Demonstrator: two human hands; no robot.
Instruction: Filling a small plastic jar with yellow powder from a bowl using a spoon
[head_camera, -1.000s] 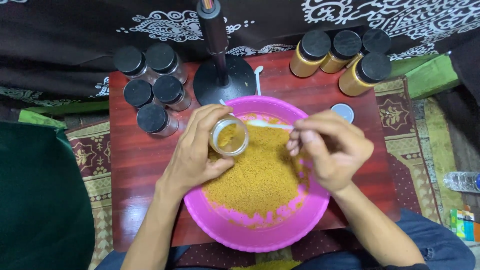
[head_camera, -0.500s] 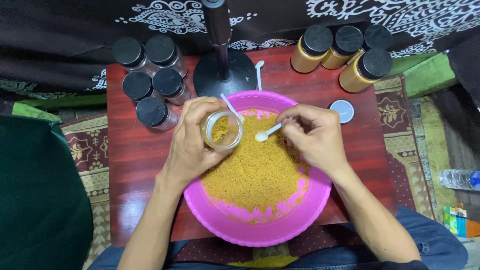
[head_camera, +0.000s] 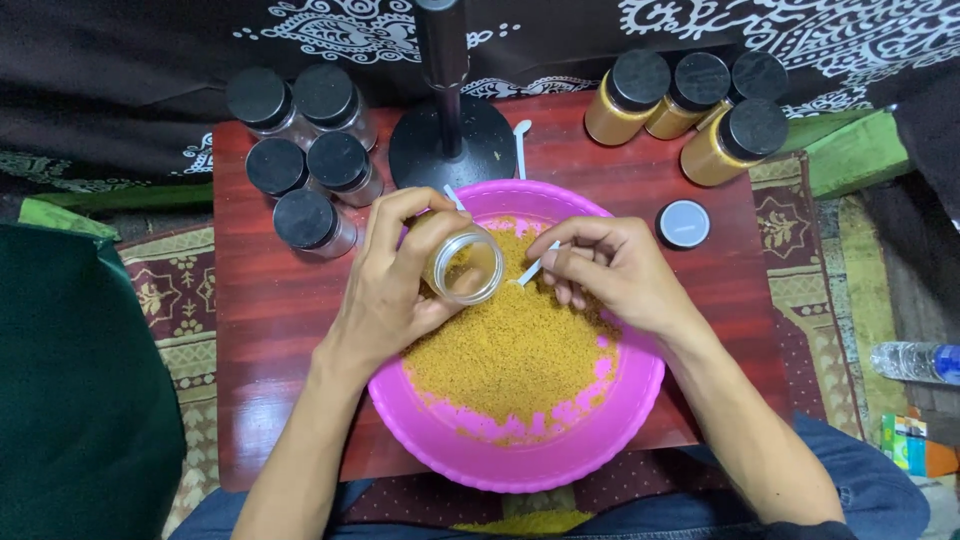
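Over the pink basin (head_camera: 520, 465) at the table's (head_camera: 260, 330) front edge, the left hand (head_camera: 385, 290) grips a small clear jar (head_camera: 465, 265), tilted; the right hand (head_camera: 620, 275) pinches a white spoon (head_camera: 530, 270), seemingly mid-filling. More yellow granules (head_camera: 510, 350) need scooping.

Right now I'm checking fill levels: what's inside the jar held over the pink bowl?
The clear jar in the left hand holds a little yellow-orange powder; fingers hide its far side.
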